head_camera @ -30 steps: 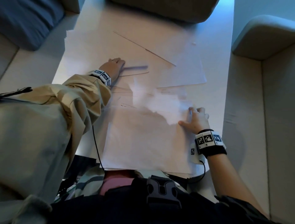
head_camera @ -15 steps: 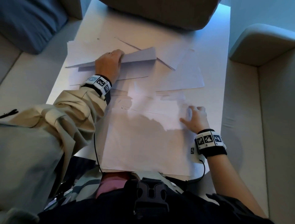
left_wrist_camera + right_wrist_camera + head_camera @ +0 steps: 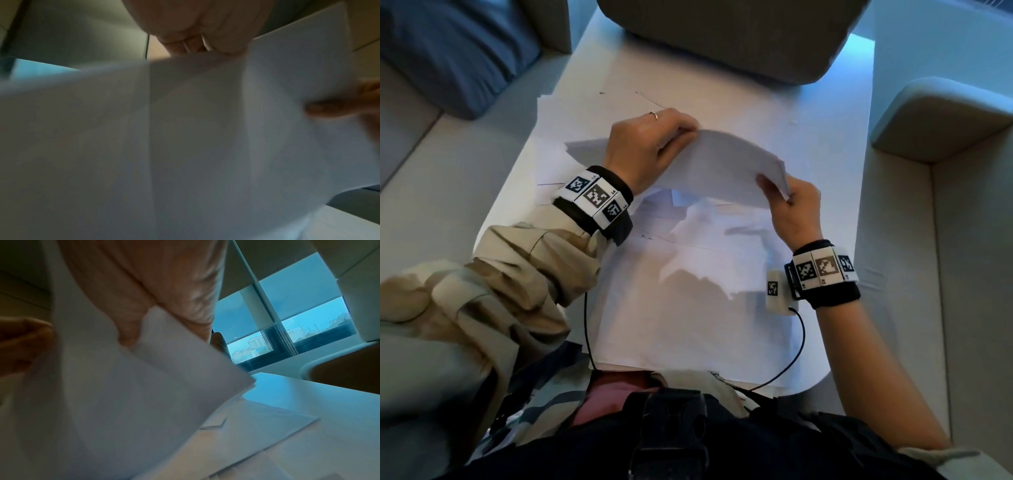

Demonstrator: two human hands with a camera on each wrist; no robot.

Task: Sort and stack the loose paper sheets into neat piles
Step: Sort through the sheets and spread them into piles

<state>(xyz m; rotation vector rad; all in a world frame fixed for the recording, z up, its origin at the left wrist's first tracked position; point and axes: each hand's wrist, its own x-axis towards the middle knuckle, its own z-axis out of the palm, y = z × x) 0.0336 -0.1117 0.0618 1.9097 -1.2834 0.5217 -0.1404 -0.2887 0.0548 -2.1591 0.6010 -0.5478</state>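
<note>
A thin bundle of white paper sheets [image 3: 722, 168] hangs bowed in the air above the table, held between both hands. My left hand [image 3: 654, 144] grips its far left edge, fingers curled over the top. My right hand [image 3: 787, 202] pinches its near right corner. More loose white sheets [image 3: 688, 308] lie overlapping on the white table [image 3: 835, 113] under the bundle and towards me. In the left wrist view the bundle [image 3: 185, 138] fills the picture, blurred. In the right wrist view the same bundle [image 3: 123, 394] hangs under my right thumb [image 3: 131, 331].
A grey padded seat [image 3: 722, 31] stands at the table's far end, another armchair [image 3: 945, 113] at the right. A blue cushion [image 3: 448, 51] lies at the far left. A black cable [image 3: 791, 356] runs from my right wristband across the table's near edge.
My left hand lifted sheets from the far left and brought them to the middle. My right hand left the flat sheets on the table and took hold of the bundle's right corner.
</note>
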